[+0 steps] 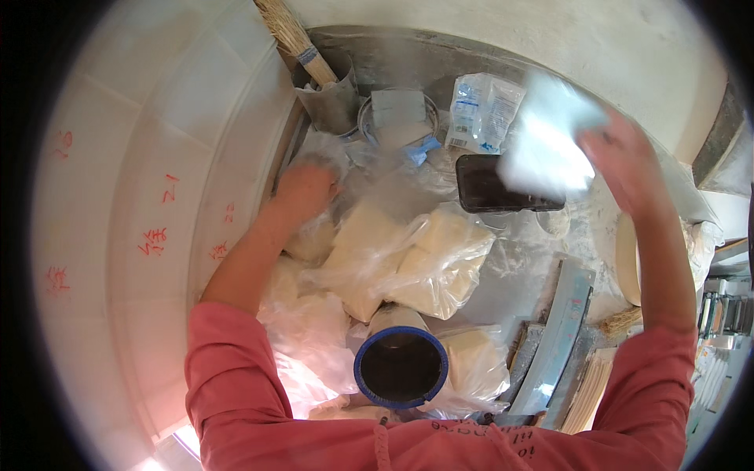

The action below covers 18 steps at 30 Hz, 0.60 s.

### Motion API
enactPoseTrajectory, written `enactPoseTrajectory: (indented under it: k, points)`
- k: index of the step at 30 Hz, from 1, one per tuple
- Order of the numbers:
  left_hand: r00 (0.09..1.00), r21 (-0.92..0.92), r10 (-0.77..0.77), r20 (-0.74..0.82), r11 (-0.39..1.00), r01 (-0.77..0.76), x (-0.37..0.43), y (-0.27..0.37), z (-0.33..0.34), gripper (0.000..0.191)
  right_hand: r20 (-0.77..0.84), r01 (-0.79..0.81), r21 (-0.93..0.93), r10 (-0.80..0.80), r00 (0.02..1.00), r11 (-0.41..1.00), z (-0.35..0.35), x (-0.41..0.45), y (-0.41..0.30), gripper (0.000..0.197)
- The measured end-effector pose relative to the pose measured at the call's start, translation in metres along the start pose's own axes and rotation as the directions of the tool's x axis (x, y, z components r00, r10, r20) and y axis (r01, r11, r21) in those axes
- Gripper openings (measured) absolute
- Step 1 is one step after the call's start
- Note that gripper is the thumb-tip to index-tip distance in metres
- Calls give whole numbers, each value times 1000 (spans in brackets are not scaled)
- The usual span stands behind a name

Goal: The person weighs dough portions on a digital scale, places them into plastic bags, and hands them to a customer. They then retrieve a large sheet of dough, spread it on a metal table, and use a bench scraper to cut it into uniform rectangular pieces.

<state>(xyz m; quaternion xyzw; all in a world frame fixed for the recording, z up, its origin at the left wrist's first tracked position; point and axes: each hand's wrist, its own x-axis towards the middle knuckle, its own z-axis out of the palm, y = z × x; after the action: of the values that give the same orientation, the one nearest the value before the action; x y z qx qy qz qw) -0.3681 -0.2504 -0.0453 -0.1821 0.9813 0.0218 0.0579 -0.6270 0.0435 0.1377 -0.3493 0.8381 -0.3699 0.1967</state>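
My right hand [621,156], blurred by motion, grips a pale, sheet-like thing [548,138], too smeared to tell if it is plastic, cloth or paper. Below it lies a dark smartphone [484,185], partly covered. My left hand [306,187] has curled fingers and is at a crumpled transparent plastic bag [325,150]; whether it grips the bag is hidden. Before me, cream-coloured blocks [439,262] sit in transparent plastic bags. Nearest my chest stands a cylinder with a blue rim [400,402], its inside dark.
A grey container [333,109] holds a straw brush [291,35] at the back left. Beside it are a round tub [436,120] and a printed plastic packet [484,112]. A long metal blade or strip [556,335] lies at right. Pale panels with red handwriting [159,235] line the left.
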Motion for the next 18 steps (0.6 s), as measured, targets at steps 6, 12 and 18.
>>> enactPoseTrajectory:
  k: [6, 12, 18]
  points:
    - [896, 210, -319, 310, 942, 263, -16, -7, 9, 18, 490, -549, 151, 421, 764, 822, -46, -173, 119, 23]
    - [961, 72, -161, -226, 981, 181, -16, 9, -18, 30, 410, -750, 383, 629, 661, 539, -19, -293, 187, 28]
    - [993, 278, 25, 111, 959, -55, -14, 6, -13, 25, 331, -749, 462, 692, 642, 474, 2, -353, 196, 26]
